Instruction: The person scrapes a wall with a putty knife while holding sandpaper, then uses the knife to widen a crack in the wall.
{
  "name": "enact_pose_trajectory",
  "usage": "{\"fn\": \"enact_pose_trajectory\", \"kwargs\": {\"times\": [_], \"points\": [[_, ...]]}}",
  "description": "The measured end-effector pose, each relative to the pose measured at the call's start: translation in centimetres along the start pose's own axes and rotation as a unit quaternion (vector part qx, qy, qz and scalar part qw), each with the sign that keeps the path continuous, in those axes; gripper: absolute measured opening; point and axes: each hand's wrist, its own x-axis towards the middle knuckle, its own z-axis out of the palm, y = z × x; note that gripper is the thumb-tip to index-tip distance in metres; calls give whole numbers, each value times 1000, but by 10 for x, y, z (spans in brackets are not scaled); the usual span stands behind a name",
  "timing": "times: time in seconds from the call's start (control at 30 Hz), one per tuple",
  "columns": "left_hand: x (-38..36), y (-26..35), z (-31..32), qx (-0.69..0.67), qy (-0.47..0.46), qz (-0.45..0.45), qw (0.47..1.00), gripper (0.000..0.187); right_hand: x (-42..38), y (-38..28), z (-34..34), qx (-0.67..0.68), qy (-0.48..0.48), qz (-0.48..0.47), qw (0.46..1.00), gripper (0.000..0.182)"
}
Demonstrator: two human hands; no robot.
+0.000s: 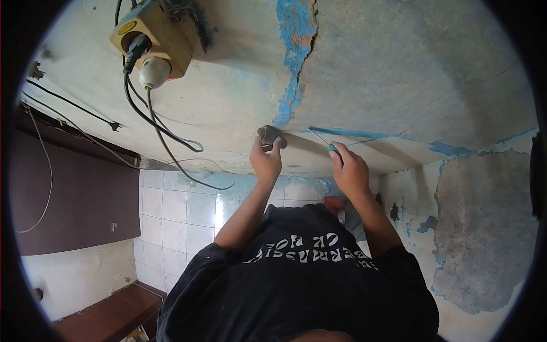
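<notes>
My left hand (266, 159) pinches a short grey cylindrical piece (270, 135) between thumb and fingers, close against the wall. In my right hand (348, 168) is a screwdriver with a green handle (334, 149); its thin metal shaft points up and left toward a blue strip (353, 133) of bared paint on the wall. The tip is near the strip's left end; whether it touches the wall I cannot tell. Above the grey piece runs a vertical patch of flaking blue paint (292, 62) with a crack along its right side.
A yellowish socket box (162, 34) with two plugs and hanging cables (165, 134) is at the upper left. A dark brown panel (74, 188) stands at the left. White floor tiles (174, 205) lie below. A peeled grey patch (484, 228) marks the wall at right.
</notes>
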Motion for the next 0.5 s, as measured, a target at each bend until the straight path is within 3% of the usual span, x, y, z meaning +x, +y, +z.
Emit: {"fn": "enact_pose_trajectory", "kwargs": {"times": [0.1,0.5], "points": [[-1,-4,-8,16,6,4,1000,30,-7,5,-17,29,37,19,999,25],[3,-9,-8,21,2,12,1000,34,-4,9,-34,9,11,36,999,26]]}}
